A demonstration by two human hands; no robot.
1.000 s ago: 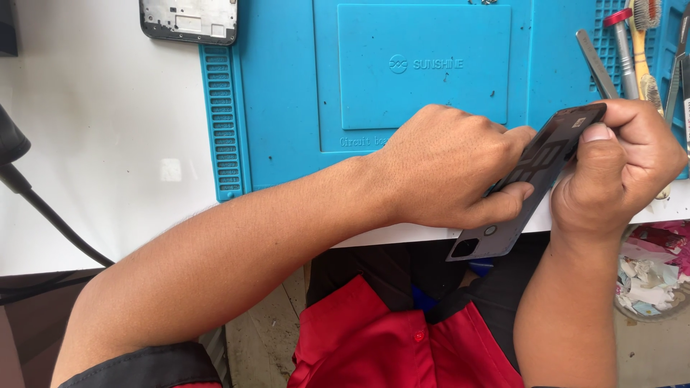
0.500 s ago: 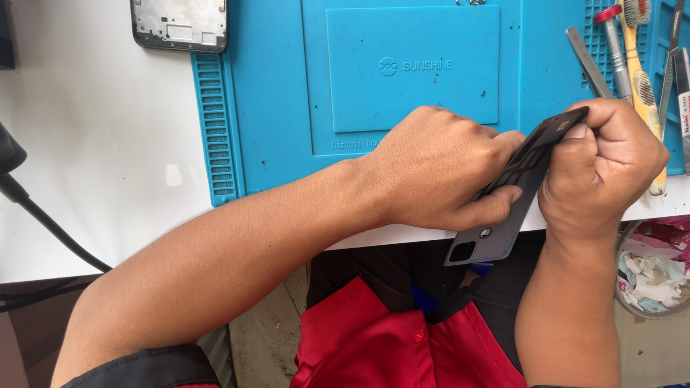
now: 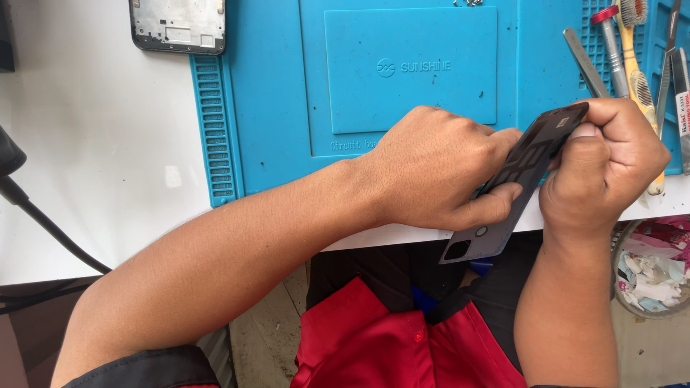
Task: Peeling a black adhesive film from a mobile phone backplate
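Here both hands, left (image 3: 438, 169) and right (image 3: 607, 162), grip a dark phone back cover (image 3: 521, 179) over the table edge (image 3: 388, 236).

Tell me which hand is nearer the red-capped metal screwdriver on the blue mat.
Right. The right hand sits just below the red-capped metal screwdriver; the left hand lies farther off, down-left of it.

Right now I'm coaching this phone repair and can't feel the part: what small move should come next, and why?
Probably keep the left hand clamped and let the right hand work along the top edge of the dark back cover. The cover is pinched at both ends, hanging past the table edge with no support beneath.
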